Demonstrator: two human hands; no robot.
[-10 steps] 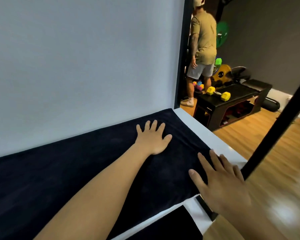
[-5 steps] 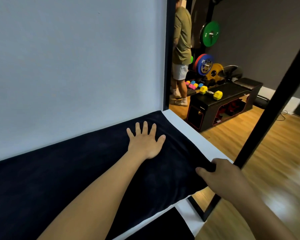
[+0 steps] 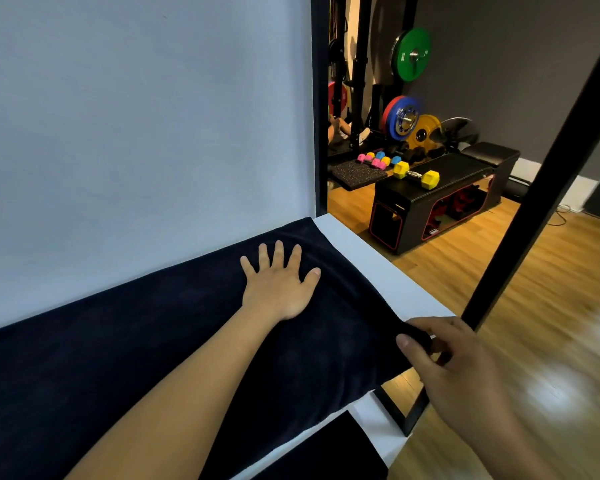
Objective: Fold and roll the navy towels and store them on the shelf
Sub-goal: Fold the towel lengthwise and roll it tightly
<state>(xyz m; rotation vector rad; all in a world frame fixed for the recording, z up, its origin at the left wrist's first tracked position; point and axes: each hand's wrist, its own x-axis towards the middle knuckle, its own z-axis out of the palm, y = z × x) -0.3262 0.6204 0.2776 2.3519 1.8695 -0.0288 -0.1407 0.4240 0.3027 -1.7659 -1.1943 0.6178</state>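
Cut off: towel [image 3: 153,341], left edge.
Right hand [image 3: 444,358]: pinches towel corner, hiding it.
Left hand [image 3: 279,285]: flat, spread on towel.
Around: post [image 3: 534,202] right, dumbbell [image 3: 416,174] far.

Even indoor light; floor [image 3: 551,375] glare, blurred; wide-angle edge bending.

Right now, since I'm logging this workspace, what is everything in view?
shelf: one, white, along the pale wall
navy towel: one, navy, spread on the shelf
frame post: one, black, right of the shelf
bench: one, black, on the wood floor
dumbbell: one, yellow, on the bench
green plate: one, green, high in the background
small dumbbells: several, pink, blue, yellow, on the floor
left hand: one, flat on the towel
right hand: one, grip pinching the towel's right corner
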